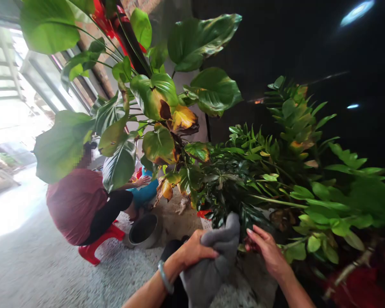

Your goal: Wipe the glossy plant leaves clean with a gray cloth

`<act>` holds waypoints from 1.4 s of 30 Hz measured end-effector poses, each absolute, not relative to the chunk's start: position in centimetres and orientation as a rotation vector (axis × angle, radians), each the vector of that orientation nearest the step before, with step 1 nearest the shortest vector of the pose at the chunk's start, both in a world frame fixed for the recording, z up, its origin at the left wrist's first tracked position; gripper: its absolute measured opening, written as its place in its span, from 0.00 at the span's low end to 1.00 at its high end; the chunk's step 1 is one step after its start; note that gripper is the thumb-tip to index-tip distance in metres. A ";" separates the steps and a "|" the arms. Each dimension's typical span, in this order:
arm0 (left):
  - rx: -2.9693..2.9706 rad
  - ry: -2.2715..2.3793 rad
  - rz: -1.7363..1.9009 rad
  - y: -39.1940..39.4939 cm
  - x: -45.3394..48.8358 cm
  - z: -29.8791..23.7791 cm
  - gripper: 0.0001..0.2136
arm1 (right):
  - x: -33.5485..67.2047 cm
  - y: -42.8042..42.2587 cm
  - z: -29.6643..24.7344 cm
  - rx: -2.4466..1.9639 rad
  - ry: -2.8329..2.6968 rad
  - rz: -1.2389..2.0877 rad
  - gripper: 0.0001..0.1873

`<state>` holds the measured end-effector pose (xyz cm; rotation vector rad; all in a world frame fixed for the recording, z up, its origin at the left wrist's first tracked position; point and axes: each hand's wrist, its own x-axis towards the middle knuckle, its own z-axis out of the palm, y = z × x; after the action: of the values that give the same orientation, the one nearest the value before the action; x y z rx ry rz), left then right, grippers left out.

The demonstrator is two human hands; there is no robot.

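Gripping one grey cloth, one left hand

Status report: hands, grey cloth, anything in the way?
Left hand gripping grey cloth. Right hand beside it, hold unclear. Leaves crowd close beyond both hands.

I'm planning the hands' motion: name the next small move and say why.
Probably bring the right hand in to the grey fabric piece: only the left hand visibly grips it, while the right is close beside it but appears apart.
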<state>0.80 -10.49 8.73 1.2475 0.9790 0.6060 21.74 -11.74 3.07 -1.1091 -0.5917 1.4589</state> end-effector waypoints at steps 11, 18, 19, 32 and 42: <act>0.979 1.108 1.166 -7.6 1.1 11.8 0.18 | 21.6 -11.6 2.7 -1.080 -0.631 1.455 0.23; 1.156 1.004 0.812 -11.5 -0.5 11.4 0.16 | 21.7 -11.6 3.0 -1.097 -0.682 1.454 0.24; 1.137 1.012 0.918 -11.1 -0.8 12.7 0.17 | 21.6 -11.6 3.0 -1.094 -0.691 1.449 0.24; 1.073 1.054 0.893 -11.6 -0.9 8.8 0.16 | 21.5 -11.6 2.9 -1.109 -0.716 1.431 0.23; 0.909 1.057 1.276 -7.3 1.3 13.3 0.19 | 21.2 -11.4 3.5 -1.071 -0.667 1.463 0.25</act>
<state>1.31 -7.32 13.34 0.9093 1.0568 1.2756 21.24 -11.40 3.48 -1.0714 -0.6673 1.4632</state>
